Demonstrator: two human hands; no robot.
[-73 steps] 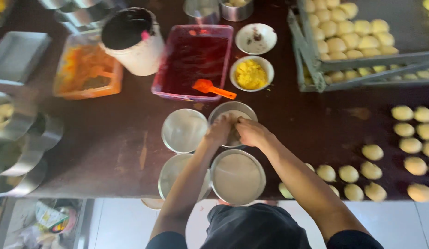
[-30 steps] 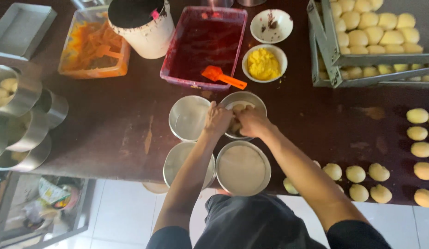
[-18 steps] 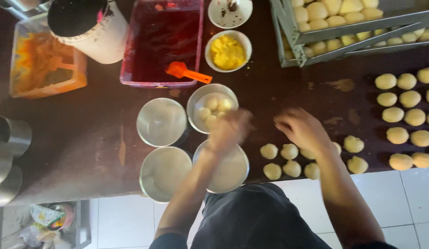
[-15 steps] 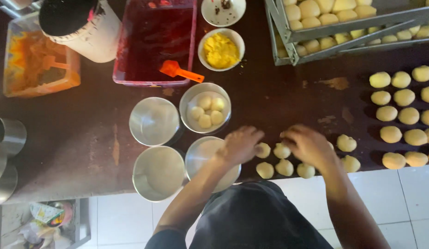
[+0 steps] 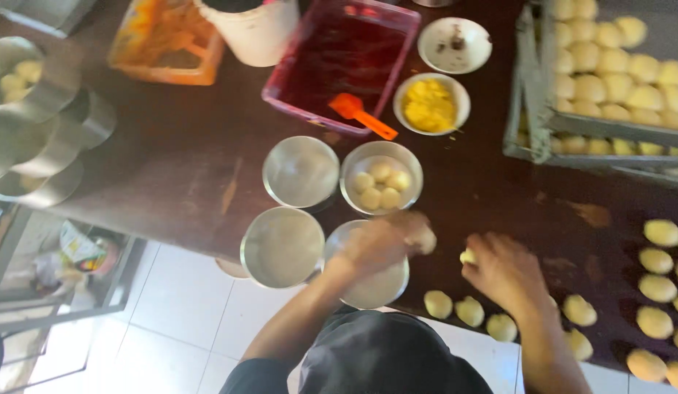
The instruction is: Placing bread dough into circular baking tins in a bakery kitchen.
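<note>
At the far left, a cluster of shiny round metal tins stood stacked on the dark wooden table, one of them holding pale dough balls. Behind them sat an orange plastic tub and a white bucket. A red rectangular tray held dark red filling, with an orange scoop resting on its near edge.

Four round metal pans stood in a tight square near the table edge. The two left pans were bare, with dull, smooth bases. The far right pan held five small, smooth, pale yellow dough balls. The near right pan was partly covered by the left hand, which was closed around a dough ball just over that pan's right rim.

The right hand hovered palm down over the table, fingers curled on another dough ball. Loose dough balls lay in a row just beside it, round and matte.

Further back stood a white bowl of yellow filling and a small white dish. At the right, a metal rack held rows of dough balls, and more lay on the table.
</note>
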